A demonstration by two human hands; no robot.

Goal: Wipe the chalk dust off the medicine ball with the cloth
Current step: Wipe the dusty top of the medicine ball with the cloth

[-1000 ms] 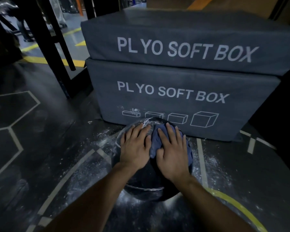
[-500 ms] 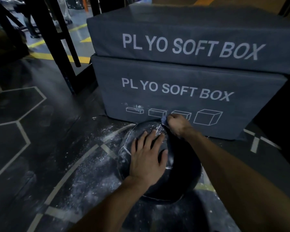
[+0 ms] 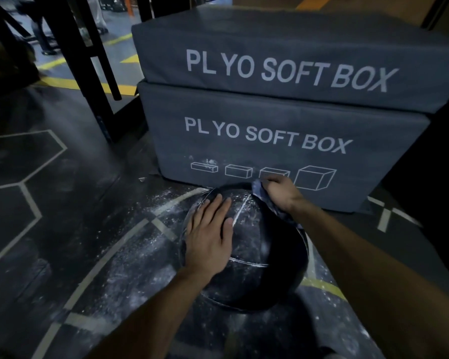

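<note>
Flat on the near-left face of the medicine ball (image 3: 257, 255), the left hand (image 3: 209, 237) lies with fingers straight and close together, pressing the black surface. Over at the far-right top of the ball, the right hand (image 3: 279, 191) has its fingers curled tight round a bunched blue cloth (image 3: 267, 200), which trails down the ball's right side. White chalk streaks mark the ball's seams. It sits on the dark, dust-speckled floor (image 3: 94, 242), just in front of two stacked grey boxes (image 3: 270, 120) lettered "PL YO SOFT BOX".
</note>
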